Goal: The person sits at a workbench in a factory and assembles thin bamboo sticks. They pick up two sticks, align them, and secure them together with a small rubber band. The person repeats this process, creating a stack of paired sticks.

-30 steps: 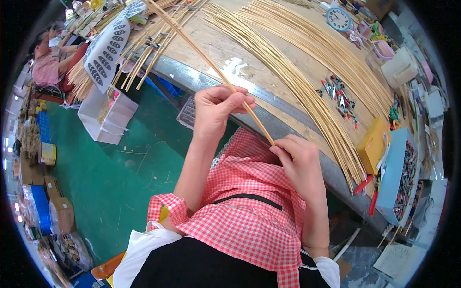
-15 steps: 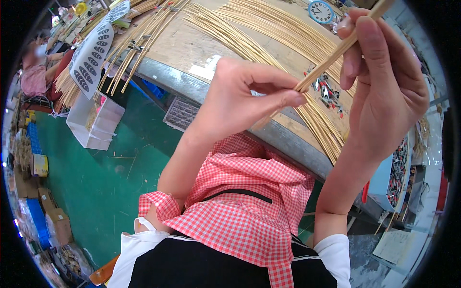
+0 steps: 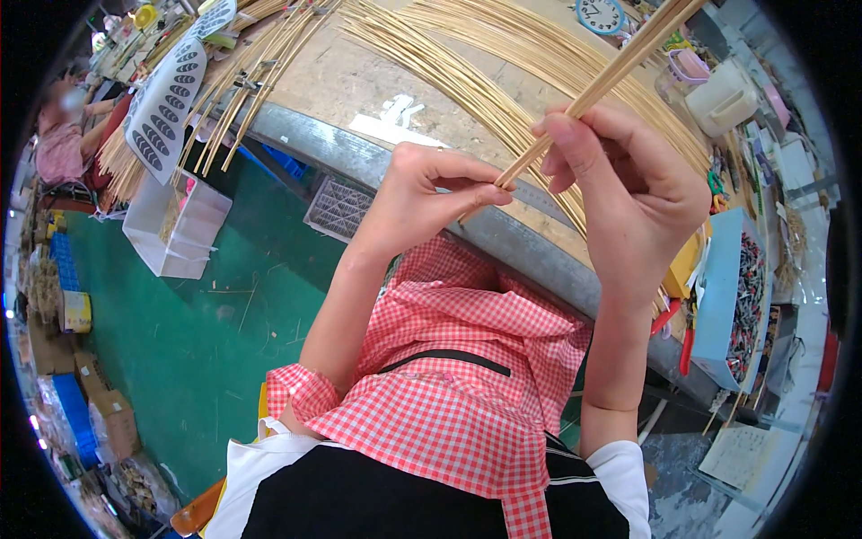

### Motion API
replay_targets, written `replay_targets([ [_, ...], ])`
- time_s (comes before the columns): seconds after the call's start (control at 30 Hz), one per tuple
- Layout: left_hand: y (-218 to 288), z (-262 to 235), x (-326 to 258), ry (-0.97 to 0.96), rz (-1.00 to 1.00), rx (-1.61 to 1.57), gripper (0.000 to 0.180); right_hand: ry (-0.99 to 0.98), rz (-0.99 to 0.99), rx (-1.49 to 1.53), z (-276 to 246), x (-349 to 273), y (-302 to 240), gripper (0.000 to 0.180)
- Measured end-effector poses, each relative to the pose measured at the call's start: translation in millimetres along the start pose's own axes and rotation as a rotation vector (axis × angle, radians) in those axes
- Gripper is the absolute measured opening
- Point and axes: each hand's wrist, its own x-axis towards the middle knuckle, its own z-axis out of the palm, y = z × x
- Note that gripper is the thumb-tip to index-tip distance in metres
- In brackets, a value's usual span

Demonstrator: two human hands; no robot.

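Observation:
My left hand (image 3: pixel 435 199) pinches the lower end of a few thin bamboo strips (image 3: pixel 642 49) between thumb and fingers. Farther up, my right hand (image 3: pixel 633 193) is closed around the same strips, which slant toward the upper right and run out of view. Both hands are in the air over the front edge of the workbench (image 3: pixel 328 99). Beneath and beyond them lies a row of long bamboo strips (image 3: pixel 440 67), and farther back a wider spread of strips (image 3: pixel 530 40). How many strips I hold cannot be told.
At right stands a light blue box (image 3: pixel 716 296) full of small clips, near red-handled pliers (image 3: pixel 688 346). Clamped strips (image 3: pixel 260 85) overhang the bench at left. A white bin (image 3: pixel 162 229) and a grey crate (image 3: pixel 337 208) are on the floor. Another person (image 3: pixel 63 148) sits far left.
Both hands have moved left with the strips; the right has also come down, closer to the left. The clips on the bench are now hidden behind my right hand.

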Motion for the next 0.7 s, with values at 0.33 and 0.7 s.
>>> replay_targets([
  [0.33, 5.4, 17.1, -6.4, 0.337, 0.219, 0.336, 0.011, 0.186, 0.29, 0.181, -1.2, 9.4, 23.2, 0.012],
  [0.7, -23.4, 13.8, -11.5, 0.377, 0.187, 0.419, 0.008, -0.204, 0.026, -0.953, -41.3, -24.3, 196.7, 0.024],
])
